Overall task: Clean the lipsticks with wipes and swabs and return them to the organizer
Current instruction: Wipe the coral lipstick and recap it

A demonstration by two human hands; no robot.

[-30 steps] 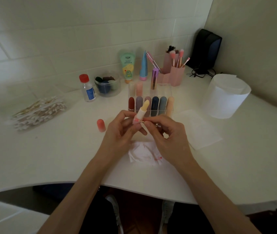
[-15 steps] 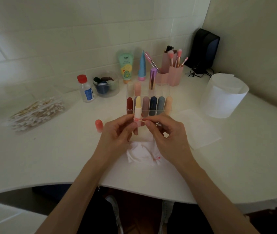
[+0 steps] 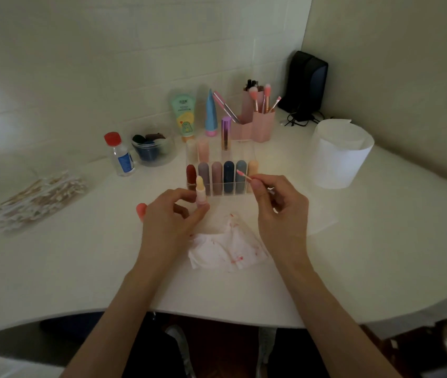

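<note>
Pulled rightward, the stained swab (image 3: 245, 175) now stands clear of the upright lipstick (image 3: 200, 190); right grip (image 3: 279, 211) pinches the swab, left grip (image 3: 167, 219) grasps the lipstick's base.

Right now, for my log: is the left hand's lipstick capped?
Uncapped: the lipstick shows its bare pale tip above the left hand.

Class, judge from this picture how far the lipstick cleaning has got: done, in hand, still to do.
Done, seemingly: the wipe is red-stained and the swab has a pink tip. In hand: left hand holds the open lipstick, right hand pinches the swab apart from it. Left: recap, likely with the coral cap, then slot into the organizer.
</note>
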